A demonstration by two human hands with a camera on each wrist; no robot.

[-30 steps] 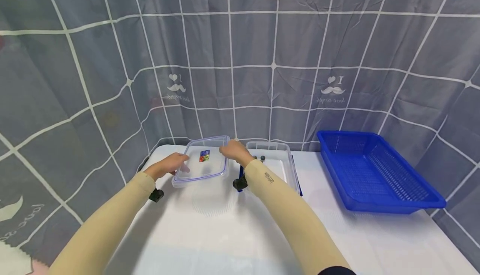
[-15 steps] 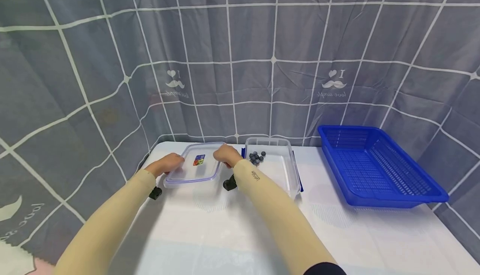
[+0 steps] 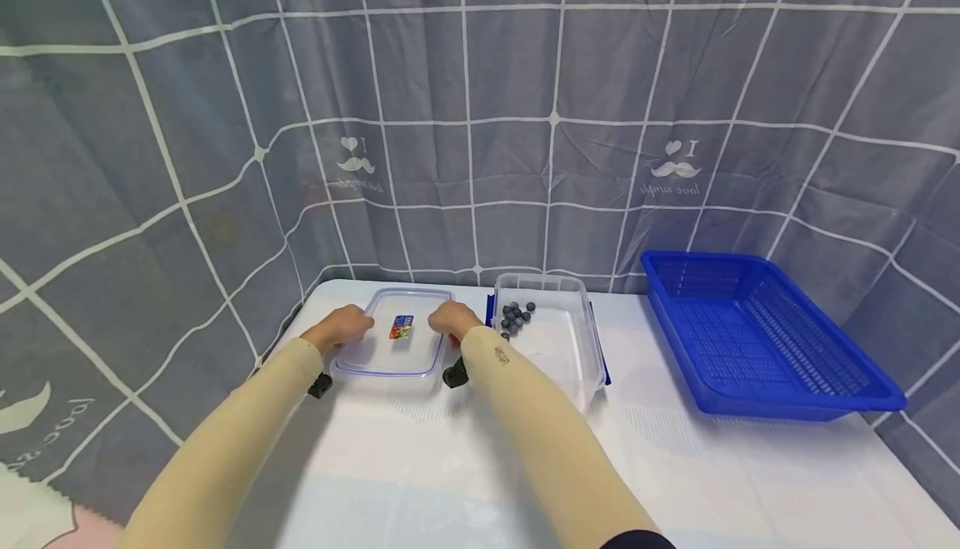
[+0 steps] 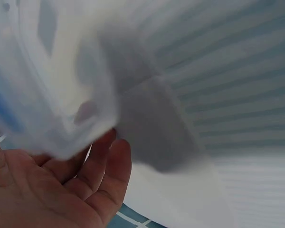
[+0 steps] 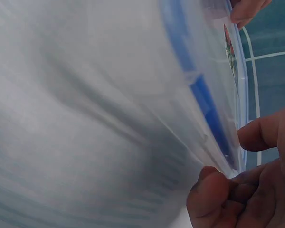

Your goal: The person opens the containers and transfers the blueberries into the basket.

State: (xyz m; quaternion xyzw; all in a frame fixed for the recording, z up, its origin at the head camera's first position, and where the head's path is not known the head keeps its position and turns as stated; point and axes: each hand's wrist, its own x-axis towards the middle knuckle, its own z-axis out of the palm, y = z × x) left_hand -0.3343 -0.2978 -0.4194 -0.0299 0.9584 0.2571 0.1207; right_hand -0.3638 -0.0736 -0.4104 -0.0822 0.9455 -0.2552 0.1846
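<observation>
A clear plastic lid (image 3: 384, 347) with a blue seal and a fruit label lies nearly level at the left of the white table. My left hand (image 3: 343, 326) grips its left edge, and in the left wrist view the fingers curl under the rim. Its right edge is held by my right hand (image 3: 453, 318); in the right wrist view, thumb and fingers pinch the lid's corner (image 5: 218, 133). Just right of that hand stands a clear open container (image 3: 562, 324) with blue side clips. Several blueberries (image 3: 516, 316) lie in its left part. My right forearm hides its front left corner.
A large blue plastic basket (image 3: 757, 349) stands on the right of the table (image 3: 420, 482). Grey curtains (image 3: 510, 166) with white grid lines hang behind the table and at both sides.
The lid has come down from a tilt to nearly level and shifted slightly left, both hands moving with it. My right hand has moved off the container, so the blueberries show more.
</observation>
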